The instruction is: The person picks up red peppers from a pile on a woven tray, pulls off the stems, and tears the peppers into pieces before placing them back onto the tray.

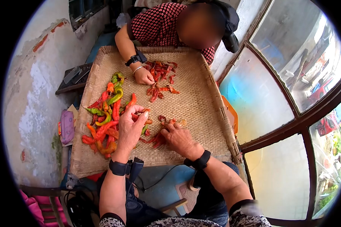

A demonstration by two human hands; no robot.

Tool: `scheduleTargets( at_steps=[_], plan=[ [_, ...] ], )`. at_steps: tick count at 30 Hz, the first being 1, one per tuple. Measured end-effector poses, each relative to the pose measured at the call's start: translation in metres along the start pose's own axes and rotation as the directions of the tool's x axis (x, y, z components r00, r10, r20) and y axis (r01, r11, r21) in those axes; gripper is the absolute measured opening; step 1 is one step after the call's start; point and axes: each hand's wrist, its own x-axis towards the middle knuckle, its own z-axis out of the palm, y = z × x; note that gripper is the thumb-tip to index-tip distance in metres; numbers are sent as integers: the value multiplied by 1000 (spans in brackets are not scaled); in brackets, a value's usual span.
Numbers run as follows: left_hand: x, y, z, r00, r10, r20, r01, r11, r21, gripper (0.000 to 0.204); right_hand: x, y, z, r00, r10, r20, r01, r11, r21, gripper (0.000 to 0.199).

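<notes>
My left hand (129, 126) is closed, with a small orange-red chili pepper (146, 110) pinched between thumb and fingertips. Just left of it lies a heap of fresh chili peppers (109, 126), mostly red and orange with some green. My right hand (180, 140) reaches down into a small pile of dried red chili peppers (158, 139). Its fingers curl round a reddish dried pepper at the fingertips, partly hidden by the hand. All the peppers lie on a large woven tray (199, 94) with a raised rim.
Across the tray, another person's hand (144, 76) touches more dried red peppers (161, 72). Glazed windows (280, 181) stand close on the right, with an orange plastic item (230, 113) beside the rim. A purple pouch (67, 126) is at the left, near the worn wall (38, 98).
</notes>
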Motion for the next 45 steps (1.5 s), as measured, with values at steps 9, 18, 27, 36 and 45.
scheduleTargets(
  at_steps=[9, 18, 27, 36, 45],
  plan=[
    [-5, -8, 10, 1000, 3, 15, -4, 999, 53, 18, -3, 13, -9, 991, -44, -127, 65, 985, 161, 22],
    [3, -4, 12, 998, 41, 44, -45, 996, 83, 19, -7, 44, -39, 977, 123, -173, -27, 880, 474, 21],
    [-9, -8, 6, 997, 39, 63, -47, 989, 142, 19, -27, 114, -69, 579, 538, -613, -264, 835, 484, 24],
    [-4, -6, 6, 996, 14, 92, -35, 971, 235, 19, -29, 126, -59, 679, 456, -576, -490, 865, 108, 35],
    [-5, -2, 10, 993, -17, 117, -11, 972, 233, 16, -6, 33, -8, 989, 131, 75, -140, 982, 128, 30]
  ],
)
